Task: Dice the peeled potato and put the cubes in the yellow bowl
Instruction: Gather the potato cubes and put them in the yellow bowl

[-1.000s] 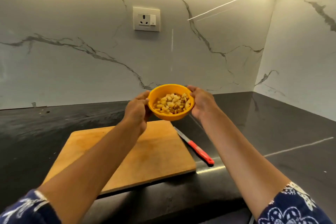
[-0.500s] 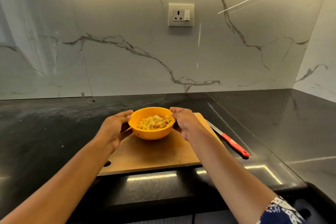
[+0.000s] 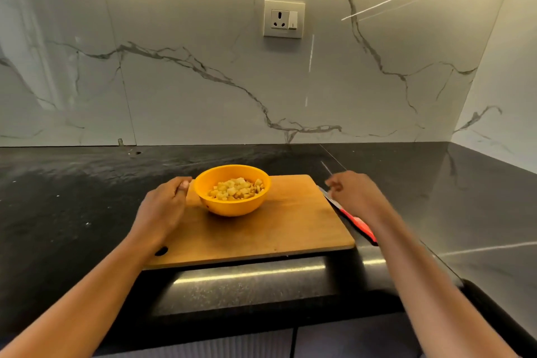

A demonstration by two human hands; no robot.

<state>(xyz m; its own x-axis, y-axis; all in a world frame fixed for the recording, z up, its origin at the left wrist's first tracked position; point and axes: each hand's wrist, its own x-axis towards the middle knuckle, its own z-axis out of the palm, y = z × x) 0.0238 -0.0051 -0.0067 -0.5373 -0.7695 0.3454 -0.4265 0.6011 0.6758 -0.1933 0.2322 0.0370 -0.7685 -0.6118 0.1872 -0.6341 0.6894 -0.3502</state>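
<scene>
Yellow bowl (image 3: 232, 207) of cubes (image 3: 236, 190) stands between my hands: left hand (image 3: 162, 209) just beside it, relaxed, empty; right hand (image 3: 357, 195) apart, blurred, apparently empty.

Before you: one yellow bowl (image 3: 232, 206); potato cubes (image 3: 236, 190), too many to count; one cutting board (image 3: 276, 229); one knife (image 3: 359, 225); one socket (image 3: 284, 19); two hands, your left hand (image 3: 162, 209) and right hand (image 3: 357, 197).

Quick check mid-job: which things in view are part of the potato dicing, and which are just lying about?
Part of the job: yellow bowl; potato cubes in it; wooden cutting board under the bowl; red-handled knife right of the board.
Just there: wall socket; black countertop.
</scene>
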